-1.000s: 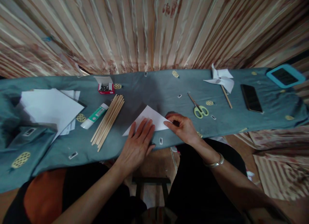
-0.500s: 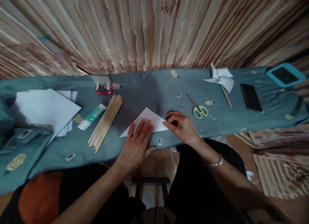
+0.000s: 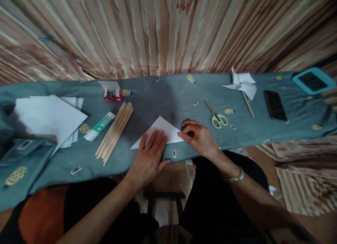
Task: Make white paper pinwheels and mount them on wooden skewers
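A white sheet of paper folded into a triangle [image 3: 172,133] lies on the cloth before me, its peak pointing away. My left hand [image 3: 149,156] rests flat on its left part, fingers stretched out over the lower edge. At the right corner, my right hand [image 3: 197,137] pinches the paper between thumb and forefinger. Left of the triangle lies a bundle of wooden sticks [image 3: 116,133], with a green and white glue stick [image 3: 100,126] beside it. Scissors with pale green handles [image 3: 218,119] lie beyond my right hand.
A stack of white paper [image 3: 47,117] is at the left. An opened red box of small metal pieces [image 3: 113,93] stands behind the sticks. To the right are a paper pinwheel [image 3: 243,84] on a stick, a black phone [image 3: 275,105] and a blue-framed tablet [image 3: 313,80]. Curtains [image 3: 147,30] hang behind.
Both hands and the folded paper stay in nearly the same place. Only the view has shifted very slightly.
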Demonstrator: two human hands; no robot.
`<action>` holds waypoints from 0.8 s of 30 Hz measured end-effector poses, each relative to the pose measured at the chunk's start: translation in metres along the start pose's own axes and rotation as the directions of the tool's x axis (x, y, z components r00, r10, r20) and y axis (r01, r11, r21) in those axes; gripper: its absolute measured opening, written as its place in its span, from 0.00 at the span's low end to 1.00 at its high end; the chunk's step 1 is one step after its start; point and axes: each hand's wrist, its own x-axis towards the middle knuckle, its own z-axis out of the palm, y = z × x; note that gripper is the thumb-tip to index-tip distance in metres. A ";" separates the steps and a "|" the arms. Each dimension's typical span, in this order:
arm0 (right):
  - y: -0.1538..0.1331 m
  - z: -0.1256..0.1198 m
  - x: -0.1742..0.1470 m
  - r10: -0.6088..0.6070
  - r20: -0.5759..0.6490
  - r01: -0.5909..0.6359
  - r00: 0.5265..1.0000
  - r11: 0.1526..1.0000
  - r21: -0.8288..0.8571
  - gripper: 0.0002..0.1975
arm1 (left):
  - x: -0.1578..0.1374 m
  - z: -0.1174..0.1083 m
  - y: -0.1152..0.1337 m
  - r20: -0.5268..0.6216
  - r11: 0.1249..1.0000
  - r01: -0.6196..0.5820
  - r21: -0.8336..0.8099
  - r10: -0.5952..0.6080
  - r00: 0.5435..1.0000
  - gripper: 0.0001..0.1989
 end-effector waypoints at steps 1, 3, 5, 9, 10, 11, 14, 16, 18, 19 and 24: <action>0.000 0.000 0.000 -0.001 -0.003 0.001 1.000 1.000 -0.001 0.06 | 0.000 0.000 0.000 0.000 1.000 -0.001 0.001 0.001 1.000 0.33; 0.000 0.001 0.000 -0.005 -0.012 0.005 1.000 1.000 -0.005 0.06 | 0.000 0.001 0.000 -0.007 1.000 -0.003 0.001 0.003 1.000 0.33; 0.000 0.001 0.000 -0.012 -0.017 0.012 1.000 1.000 -0.006 0.06 | 0.000 0.001 0.000 -0.008 1.000 -0.002 -0.001 0.001 1.000 0.33; 0.001 0.001 0.000 -0.023 -0.016 0.023 1.000 1.000 -0.015 0.07 | 0.000 0.000 0.001 0.010 1.000 0.009 -0.005 -0.009 1.000 0.33; 0.001 0.001 0.000 -0.025 -0.015 0.024 1.000 0.999 -0.022 0.07 | 0.000 0.000 0.001 0.012 1.000 0.012 -0.005 -0.012 1.000 0.33; 0.001 0.001 0.000 -0.027 -0.014 0.027 1.000 0.999 -0.034 0.07 | 0.000 0.000 0.001 0.014 1.000 0.014 -0.006 -0.014 1.000 0.33; -0.001 0.001 -0.003 -0.054 -0.014 0.053 0.998 0.993 -0.101 0.06 | 0.000 0.000 0.001 0.019 1.000 0.019 -0.020 -0.019 1.000 0.33; -0.004 0.003 -0.005 -0.089 -0.025 0.083 0.996 0.983 -0.166 0.06 | 0.000 0.000 0.000 0.020 0.999 0.018 -0.027 -0.017 1.000 0.33; -0.009 0.007 -0.008 -0.130 -0.035 0.119 0.991 0.968 -0.222 0.13 | 0.000 0.001 0.000 0.012 1.000 0.011 -0.022 -0.010 1.000 0.33; -0.011 0.009 -0.010 -0.149 -0.033 0.136 0.988 0.960 -0.244 0.16 | 0.000 0.001 0.000 0.005 1.000 0.005 -0.017 -0.005 1.000 0.34; -0.023 0.024 -0.016 -0.167 0.013 0.164 0.986 0.941 -0.295 0.22 | 0.000 0.003 0.001 0.011 1.000 -0.006 0.017 0.006 1.000 0.35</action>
